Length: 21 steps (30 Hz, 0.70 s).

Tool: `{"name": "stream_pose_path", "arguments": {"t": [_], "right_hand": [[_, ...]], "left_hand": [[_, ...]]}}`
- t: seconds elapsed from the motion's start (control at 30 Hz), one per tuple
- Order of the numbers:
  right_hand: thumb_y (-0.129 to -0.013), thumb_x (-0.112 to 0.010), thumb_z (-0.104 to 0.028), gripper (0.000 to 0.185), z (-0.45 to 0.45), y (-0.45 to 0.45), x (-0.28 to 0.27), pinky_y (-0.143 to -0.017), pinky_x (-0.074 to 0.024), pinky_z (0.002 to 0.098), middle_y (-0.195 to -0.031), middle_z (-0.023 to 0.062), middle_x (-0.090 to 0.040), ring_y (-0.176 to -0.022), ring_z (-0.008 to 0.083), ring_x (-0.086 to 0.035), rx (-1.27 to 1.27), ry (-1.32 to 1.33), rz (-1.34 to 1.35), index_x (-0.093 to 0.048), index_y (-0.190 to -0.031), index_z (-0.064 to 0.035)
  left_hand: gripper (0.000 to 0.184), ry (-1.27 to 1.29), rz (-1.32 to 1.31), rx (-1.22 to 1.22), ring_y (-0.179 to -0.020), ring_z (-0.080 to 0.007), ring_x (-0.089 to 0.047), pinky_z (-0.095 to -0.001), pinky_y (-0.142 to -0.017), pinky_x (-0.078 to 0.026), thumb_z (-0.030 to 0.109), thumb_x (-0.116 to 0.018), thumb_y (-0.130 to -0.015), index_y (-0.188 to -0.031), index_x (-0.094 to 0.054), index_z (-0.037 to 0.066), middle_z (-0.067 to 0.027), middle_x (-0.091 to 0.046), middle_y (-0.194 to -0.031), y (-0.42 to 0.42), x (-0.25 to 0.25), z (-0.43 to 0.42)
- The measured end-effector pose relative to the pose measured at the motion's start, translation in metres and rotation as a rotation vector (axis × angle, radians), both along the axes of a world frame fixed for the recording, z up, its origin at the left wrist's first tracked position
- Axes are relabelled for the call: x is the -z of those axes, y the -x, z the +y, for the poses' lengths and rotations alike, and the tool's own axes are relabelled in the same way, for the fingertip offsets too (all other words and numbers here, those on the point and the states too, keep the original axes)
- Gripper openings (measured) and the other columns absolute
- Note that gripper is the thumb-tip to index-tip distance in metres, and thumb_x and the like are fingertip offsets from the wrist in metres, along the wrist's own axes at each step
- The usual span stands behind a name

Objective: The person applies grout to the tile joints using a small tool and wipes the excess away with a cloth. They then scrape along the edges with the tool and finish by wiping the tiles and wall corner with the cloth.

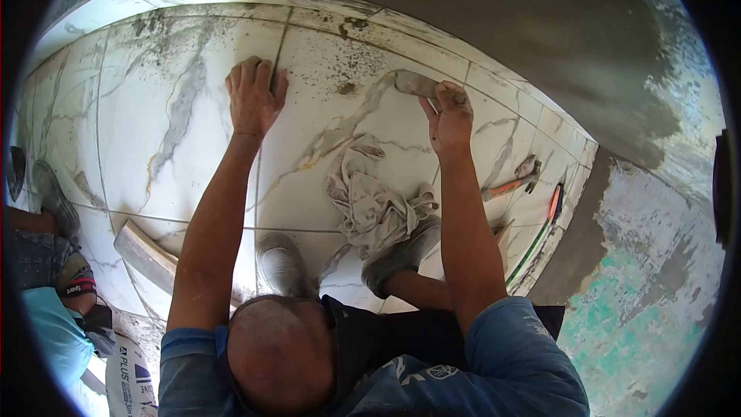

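Note:
My left hand (256,96) rests on the white marbled tile floor (309,54), beside a grout joint. Its fingers are bent over with the thumb a little apart; a dark sliver between thumb and forefinger may be shadow. In my right hand (451,114) is a grey, oblong flat piece with rounded ends (415,83); its exact kind does not show. Thumb and fingers grip its right end, close to the tiles. Below, between the hands and my shoes, lies a crumpled dirty rag (374,201).
A hammer with an orange handle (505,188) and a green and orange tool (549,216) lie at right. A curved board (147,251) is at lower left, near another person's shoe (54,197) and a printed bag (130,378). Dirt crumbs (347,31) lie along the wall.

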State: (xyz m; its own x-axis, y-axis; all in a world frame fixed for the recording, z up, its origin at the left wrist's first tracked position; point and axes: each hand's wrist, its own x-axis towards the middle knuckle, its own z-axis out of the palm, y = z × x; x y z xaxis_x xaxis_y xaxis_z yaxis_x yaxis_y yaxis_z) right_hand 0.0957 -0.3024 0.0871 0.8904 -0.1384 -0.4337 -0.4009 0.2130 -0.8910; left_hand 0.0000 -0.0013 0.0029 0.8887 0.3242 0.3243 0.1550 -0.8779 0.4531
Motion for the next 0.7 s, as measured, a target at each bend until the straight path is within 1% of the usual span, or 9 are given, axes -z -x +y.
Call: {"name": "stream_pose_path", "arguments": {"t": [0.07,0.2,0.3,0.37,0.4,0.47,0.6,0.67,0.7], "right_hand": [[-0.092,-0.063,-0.006,0.011,-0.020,-0.005,0.008,-0.085,-0.0570,0.0377,-0.092,0.0036,-0.061,-0.085,0.0147,-0.061,-0.002,-0.022,0.197,-0.059,-0.101,-0.0055],[-0.090,-0.066,-0.006,0.019,-0.045,-0.011,0.009,-0.080,-0.0585,0.0333,-0.090,0.0049,-0.062,-0.077,0.0153,-0.062,-0.104,0.170,0.268,-0.060,-0.107,-0.0037],[-0.088,-0.068,-0.008,0.027,-0.056,-0.016,0.007,-0.069,-0.0563,0.0273,-0.085,0.0056,-0.065,-0.068,0.0144,-0.060,-0.301,0.353,0.206,-0.060,-0.113,-0.0005],[-0.091,-0.067,-0.016,0.032,-0.063,-0.022,0.009,-0.066,-0.0516,0.0273,-0.082,0.0078,-0.064,-0.069,0.0154,-0.060,-0.627,0.584,0.218,-0.059,-0.118,-0.0007],[-0.091,-0.067,-0.016,0.032,-0.057,-0.025,0.008,-0.066,-0.0516,0.0273,-0.082,0.0078,-0.064,-0.069,0.0154,-0.060,-0.630,0.578,0.218,-0.059,-0.118,-0.0007],[-0.091,-0.065,-0.022,0.031,-0.041,-0.032,0.001,-0.059,-0.0458,0.0304,-0.075,0.0067,-0.063,-0.062,0.0134,-0.056,-0.930,0.987,0.193,-0.060,-0.114,-0.0031],[-0.093,-0.060,-0.025,0.024,-0.026,-0.051,0.006,-0.061,-0.0466,0.0323,-0.074,0.0083,-0.063,-0.062,0.0142,-0.057,-1.103,0.894,0.161,-0.058,-0.107,-0.0049],[-0.099,-0.052,-0.024,0.021,-0.026,-0.060,-0.001,-0.066,-0.0498,0.0345,-0.081,0.0092,-0.066,-0.067,0.0183,-0.062,-0.992,0.862,-0.056,-0.054,-0.106,-0.0047],[-0.099,-0.052,-0.024,0.021,-0.031,-0.063,0.000,-0.066,-0.0498,0.0345,-0.081,0.0092,-0.066,-0.067,0.0183,-0.062,-0.999,0.867,-0.047,-0.054,-0.106,-0.0047]], "left_hand": [[0.029,-0.009,-0.011,0.005,-0.105,-0.0313,-0.051,-0.0444,-0.091,-0.040,0.025,-0.069,-0.085,-0.104,-0.060,0.005,-0.0111,-0.056,-0.110,0.001,0.004,0.001],[0.029,-0.026,-0.019,0.003,-0.104,-0.0318,-0.051,-0.0446,-0.091,-0.040,0.024,-0.069,-0.085,-0.104,-0.059,0.006,-0.0110,-0.056,-0.110,-0.001,0.004,0.000],[0.028,-0.035,-0.019,0.005,-0.104,-0.0318,-0.051,-0.0447,-0.091,-0.040,0.024,-0.068,-0.085,-0.104,-0.059,0.006,-0.0109,-0.056,-0.111,-0.001,0.004,-0.001],[0.028,-0.036,-0.012,0.004,-0.105,-0.0317,-0.051,-0.0448,-0.091,-0.040,0.024,-0.068,-0.085,-0.104,-0.059,0.006,-0.0109,-0.056,-0.111,-0.002,0.004,-0.001],[0.028,-0.033,-0.003,0.001,-0.105,-0.0317,-0.051,-0.0449,-0.091,-0.040,0.024,-0.068,-0.085,-0.104,-0.059,0.006,-0.0109,-0.056,-0.111,-0.001,0.004,-0.001],[0.028,-0.034,-0.006,-0.002,-0.104,-0.0315,-0.051,-0.0447,-0.091,-0.039,0.024,-0.068,-0.085,-0.103,-0.061,0.005,-0.0117,-0.057,-0.110,-0.002,0.002,-0.001],[0.027,-0.055,-0.018,-0.010,-0.102,-0.0312,-0.053,-0.0443,-0.091,-0.040,0.024,-0.069,-0.084,-0.101,-0.062,0.005,-0.0122,-0.058,-0.107,-0.002,0.001,-0.001],[0.027,-0.051,-0.012,-0.009,-0.101,-0.0311,-0.053,-0.0440,-0.091,-0.040,0.025,-0.069,-0.084,-0.100,-0.062,0.005,-0.0122,-0.058,-0.107,-0.001,0.003,-0.001],[0.027,-0.055,-0.023,-0.005,-0.101,-0.0310,-0.053,-0.0438,-0.090,-0.040,0.025,-0.069,-0.084,-0.100,-0.062,0.005,-0.0121,-0.058,-0.107,-0.002,0.003,-0.001]]}}
